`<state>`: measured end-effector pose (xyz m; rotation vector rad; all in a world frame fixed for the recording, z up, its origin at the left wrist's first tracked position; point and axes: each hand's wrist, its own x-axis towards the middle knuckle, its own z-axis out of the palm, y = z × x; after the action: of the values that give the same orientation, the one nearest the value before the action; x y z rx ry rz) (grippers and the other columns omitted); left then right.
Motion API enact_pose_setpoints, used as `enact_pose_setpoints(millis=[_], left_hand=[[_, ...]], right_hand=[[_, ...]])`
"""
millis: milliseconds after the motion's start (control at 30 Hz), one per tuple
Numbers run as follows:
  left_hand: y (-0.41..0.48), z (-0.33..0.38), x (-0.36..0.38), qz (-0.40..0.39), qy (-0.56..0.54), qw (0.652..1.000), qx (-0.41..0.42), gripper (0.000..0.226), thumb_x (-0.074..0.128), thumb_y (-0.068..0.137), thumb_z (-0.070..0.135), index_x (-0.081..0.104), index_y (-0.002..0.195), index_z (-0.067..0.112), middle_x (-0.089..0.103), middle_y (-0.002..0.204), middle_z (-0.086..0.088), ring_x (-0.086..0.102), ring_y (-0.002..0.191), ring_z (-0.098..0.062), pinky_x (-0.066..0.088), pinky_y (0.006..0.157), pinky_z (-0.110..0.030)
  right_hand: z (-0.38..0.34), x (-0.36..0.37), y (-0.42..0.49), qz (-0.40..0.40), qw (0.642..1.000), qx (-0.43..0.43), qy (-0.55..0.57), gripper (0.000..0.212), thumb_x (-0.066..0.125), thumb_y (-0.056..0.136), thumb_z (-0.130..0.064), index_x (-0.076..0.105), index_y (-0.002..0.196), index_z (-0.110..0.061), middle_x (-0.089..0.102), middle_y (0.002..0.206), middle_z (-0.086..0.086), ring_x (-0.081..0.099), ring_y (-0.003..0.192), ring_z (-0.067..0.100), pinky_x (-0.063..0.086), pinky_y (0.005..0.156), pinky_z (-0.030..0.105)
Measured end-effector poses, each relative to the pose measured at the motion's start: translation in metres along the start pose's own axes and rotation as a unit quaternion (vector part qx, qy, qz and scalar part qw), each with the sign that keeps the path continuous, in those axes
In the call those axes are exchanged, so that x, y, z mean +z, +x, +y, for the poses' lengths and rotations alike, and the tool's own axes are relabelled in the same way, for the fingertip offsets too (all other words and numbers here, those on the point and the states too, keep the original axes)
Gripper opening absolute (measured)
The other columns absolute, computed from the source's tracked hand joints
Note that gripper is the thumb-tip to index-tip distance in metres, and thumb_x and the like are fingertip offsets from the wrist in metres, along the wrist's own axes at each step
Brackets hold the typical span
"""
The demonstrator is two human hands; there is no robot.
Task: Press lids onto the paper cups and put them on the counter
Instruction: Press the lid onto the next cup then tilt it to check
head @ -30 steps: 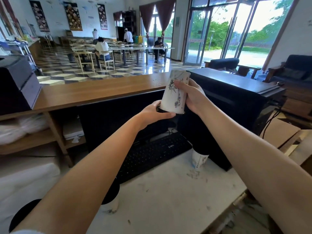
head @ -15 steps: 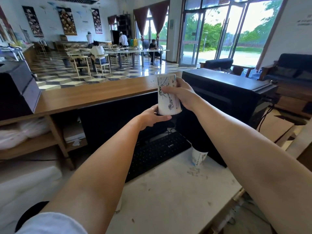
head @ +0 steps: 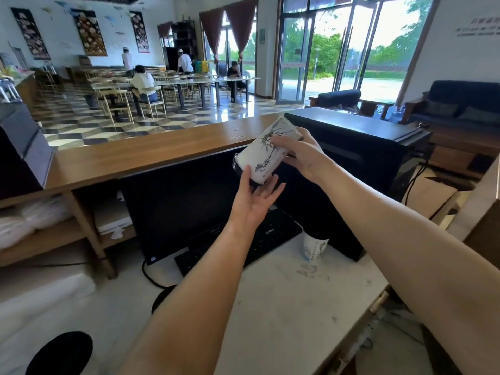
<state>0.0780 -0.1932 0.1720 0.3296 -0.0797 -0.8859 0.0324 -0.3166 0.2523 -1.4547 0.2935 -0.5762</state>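
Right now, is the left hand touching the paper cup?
Touching. The head view shows the left hand open, its thumb and fingertips against the lidded lower end of the tilted paper cup, which the right hand holds.

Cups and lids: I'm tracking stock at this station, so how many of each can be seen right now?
Paper cups: 2, one tilted in the right hand, one upside down on the white worktop.
Black lids: 3, one on the held cup by the left hand, two loose on the worktop.
Total: 5.
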Motion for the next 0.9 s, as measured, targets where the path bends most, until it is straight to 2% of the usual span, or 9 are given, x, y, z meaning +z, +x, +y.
enact_pose_setpoints(millis=[100,200,367,433,533,600,633,733,900], left_hand=[[-0.001,0.015,0.003,0.017,0.034,0.999,0.020,0.048,0.064,0.086,0.028,0.043,0.125,0.009,0.049,0.123,-0.022,0.053,0.118,-0.036,0.043,0.099,-0.057],[0.000,0.030,0.006,0.033,0.101,0.992,0.063,0.035,0.062,0.088,0.028,0.051,0.114,0.008,0.056,0.113,-0.015,0.059,0.103,-0.028,0.049,0.093,-0.049],[-0.003,0.045,0.008,0.020,0.294,0.951,0.097,0.044,0.062,0.087,0.027,0.050,0.125,0.008,0.060,0.109,-0.006,0.060,0.100,-0.021,0.055,0.081,-0.039],[-0.002,0.044,0.011,0.008,0.348,0.932,0.102,0.031,0.063,0.087,0.024,0.054,0.114,0.011,0.062,0.101,-0.003,0.061,0.097,-0.019,0.054,0.082,-0.037],[-0.001,0.038,0.020,-0.014,0.411,0.903,0.128,0.018,0.066,0.085,0.017,0.059,0.101,0.016,0.065,0.094,0.002,0.062,0.092,-0.016,0.054,0.079,-0.036],[0.002,0.032,0.026,-0.039,0.478,0.865,0.146,0.028,0.071,0.080,0.016,0.062,0.106,0.015,0.068,0.097,0.003,0.066,0.090,-0.012,0.054,0.073,-0.031],[0.004,0.029,0.030,-0.046,0.514,0.843,0.152,0.041,0.075,0.075,0.019,0.061,0.113,0.013,0.068,0.103,0.003,0.066,0.092,-0.012,0.054,0.073,-0.030],[0.008,0.018,0.043,-0.050,0.585,0.795,0.153,0.077,0.084,0.059,0.029,0.053,0.128,0.016,0.063,0.120,0.004,0.066,0.101,-0.015,0.055,0.081,-0.031],[0.012,-0.010,0.062,-0.103,0.602,0.777,0.153,0.073,0.081,0.069,0.017,0.048,0.134,0.018,0.057,0.130,0.002,0.062,0.106,-0.015,0.052,0.078,-0.022]], right_hand=[[0.007,-0.012,-0.011,-0.006,1.000,0.018,-0.009,0.060,0.076,0.076,-0.014,0.045,0.128,-0.014,0.062,0.119,0.009,0.063,0.106,0.021,0.054,0.092,0.037],[0.018,-0.021,-0.023,-0.040,0.995,0.034,-0.080,0.055,0.075,0.077,-0.010,0.048,0.125,-0.012,0.061,0.120,0.011,0.063,0.106,0.021,0.054,0.092,0.034],[0.031,-0.029,-0.037,-0.097,0.952,0.046,-0.287,0.052,0.077,0.077,-0.023,0.049,0.121,-0.024,0.060,0.120,0.004,0.058,0.112,0.020,0.047,0.100,0.036],[0.033,-0.029,-0.041,-0.109,0.936,0.047,-0.332,0.055,0.077,0.076,-0.026,0.048,0.123,-0.026,0.062,0.118,0.003,0.059,0.110,0.019,0.046,0.101,0.037],[0.033,-0.030,-0.045,-0.132,0.920,0.050,-0.365,0.061,0.078,0.075,-0.022,0.045,0.126,-0.018,0.063,0.119,0.004,0.060,0.109,0.019,0.048,0.099,0.038],[0.028,-0.032,-0.047,-0.159,0.919,0.058,-0.357,0.058,0.076,0.078,-0.015,0.046,0.127,-0.012,0.063,0.119,0.003,0.062,0.108,0.017,0.051,0.096,0.034],[0.024,-0.034,-0.049,-0.172,0.921,0.058,-0.344,0.053,0.073,0.080,-0.013,0.048,0.126,-0.011,0.064,0.116,0.001,0.062,0.104,0.013,0.052,0.094,0.029],[0.013,-0.047,-0.050,-0.164,0.943,0.037,-0.288,0.042,0.070,0.082,-0.010,0.053,0.121,-0.014,0.066,0.110,-0.003,0.064,0.099,0.007,0.053,0.089,0.022],[0.008,-0.084,-0.048,-0.096,0.963,0.001,-0.250,0.063,0.078,0.075,-0.011,0.049,0.130,-0.012,0.066,0.116,0.003,0.064,0.104,0.012,0.054,0.081,0.021]])
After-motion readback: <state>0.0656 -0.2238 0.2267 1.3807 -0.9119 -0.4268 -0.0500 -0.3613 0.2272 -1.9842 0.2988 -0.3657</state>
